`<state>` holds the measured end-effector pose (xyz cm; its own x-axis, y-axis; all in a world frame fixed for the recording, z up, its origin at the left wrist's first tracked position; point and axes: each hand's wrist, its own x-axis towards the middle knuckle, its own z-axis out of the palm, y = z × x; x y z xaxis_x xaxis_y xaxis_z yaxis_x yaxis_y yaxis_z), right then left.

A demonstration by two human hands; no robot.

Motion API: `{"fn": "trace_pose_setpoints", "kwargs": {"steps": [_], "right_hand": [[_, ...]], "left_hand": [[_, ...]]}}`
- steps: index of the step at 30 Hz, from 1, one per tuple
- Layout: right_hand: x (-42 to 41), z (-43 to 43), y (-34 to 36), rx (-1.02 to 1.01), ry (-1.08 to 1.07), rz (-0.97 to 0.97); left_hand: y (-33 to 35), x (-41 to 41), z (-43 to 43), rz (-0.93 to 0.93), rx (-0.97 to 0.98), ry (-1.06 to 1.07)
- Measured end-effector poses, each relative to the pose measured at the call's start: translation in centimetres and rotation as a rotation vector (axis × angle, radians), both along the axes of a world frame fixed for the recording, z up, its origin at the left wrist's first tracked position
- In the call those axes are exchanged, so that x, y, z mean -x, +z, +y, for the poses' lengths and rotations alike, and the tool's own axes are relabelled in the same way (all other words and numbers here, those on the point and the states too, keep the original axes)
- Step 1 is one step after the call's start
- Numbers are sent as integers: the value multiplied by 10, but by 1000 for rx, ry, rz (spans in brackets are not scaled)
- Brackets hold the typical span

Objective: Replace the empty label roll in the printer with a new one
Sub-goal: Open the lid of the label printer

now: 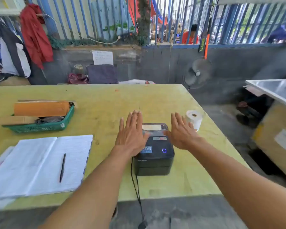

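A black label printer [155, 156] sits closed on the yellow-green table [97, 103], a blue ring light lit on its lid. My left hand [131, 134] hovers flat over the printer's left side, fingers spread and holding nothing. My right hand [182, 133] is spread over its right side, also holding nothing. A white label roll [193, 119] stands on end just beyond my right hand, partly hidden by my fingers. A black cable [136, 187] runs from the printer over the table's near edge.
An open notebook [40, 164] with a black pen [62, 167] lies at the left. Behind it stands a green basket [40, 127] holding an orange roll and cardboard. A fan [196, 73] and a steel table [274, 90] stand at the right.
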<state>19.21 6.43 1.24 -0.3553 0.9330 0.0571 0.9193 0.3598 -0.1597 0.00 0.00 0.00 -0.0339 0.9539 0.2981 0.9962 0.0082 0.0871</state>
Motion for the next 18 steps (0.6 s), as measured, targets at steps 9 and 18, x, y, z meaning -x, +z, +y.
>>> {"fn": "trace_pose_setpoints", "kwargs": {"steps": [9, 18], "right_hand": [[-22, -31, -92, 387, -41, 239], [-20, -21, -119, 396, -83, 530]], "left_hand": [[-95, -8, -20, -101, 300, -17], [-107, -19, -25, 58, 100, -120]]}}
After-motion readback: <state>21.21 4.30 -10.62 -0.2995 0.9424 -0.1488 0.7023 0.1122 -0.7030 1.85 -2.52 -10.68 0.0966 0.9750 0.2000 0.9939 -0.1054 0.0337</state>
